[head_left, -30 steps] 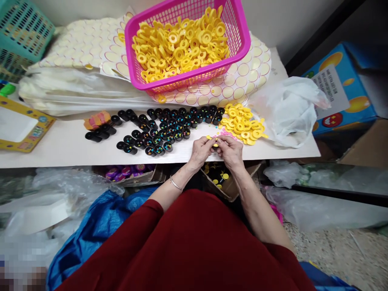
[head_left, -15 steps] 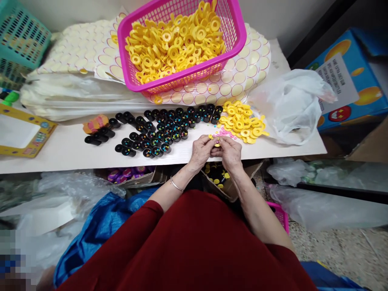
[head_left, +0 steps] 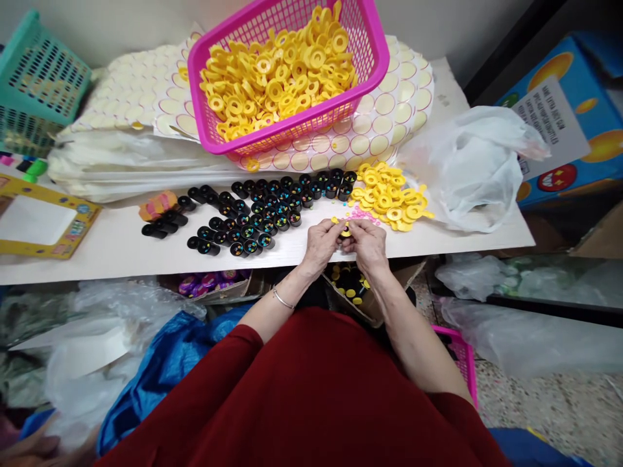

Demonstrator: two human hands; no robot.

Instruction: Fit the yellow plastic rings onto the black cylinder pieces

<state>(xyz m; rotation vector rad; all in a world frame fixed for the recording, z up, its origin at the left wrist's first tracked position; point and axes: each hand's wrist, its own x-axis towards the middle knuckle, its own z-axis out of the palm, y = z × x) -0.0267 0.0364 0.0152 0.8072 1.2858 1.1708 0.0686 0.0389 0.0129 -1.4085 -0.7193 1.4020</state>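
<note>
The left hand (head_left: 322, 245) and right hand (head_left: 368, 242) pinch a yellow-and-black piece (head_left: 345, 233), mostly hidden; the pink basket (head_left: 292, 122), at the view's twelve o'clock, is cropped.

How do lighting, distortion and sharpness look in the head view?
Head view: soft, fairly even light on the table, no harsh shadows; wide-angle distortion likely, with the blue box slanting near the edge; the piece between left hand and right hand is too small to make out.
</note>
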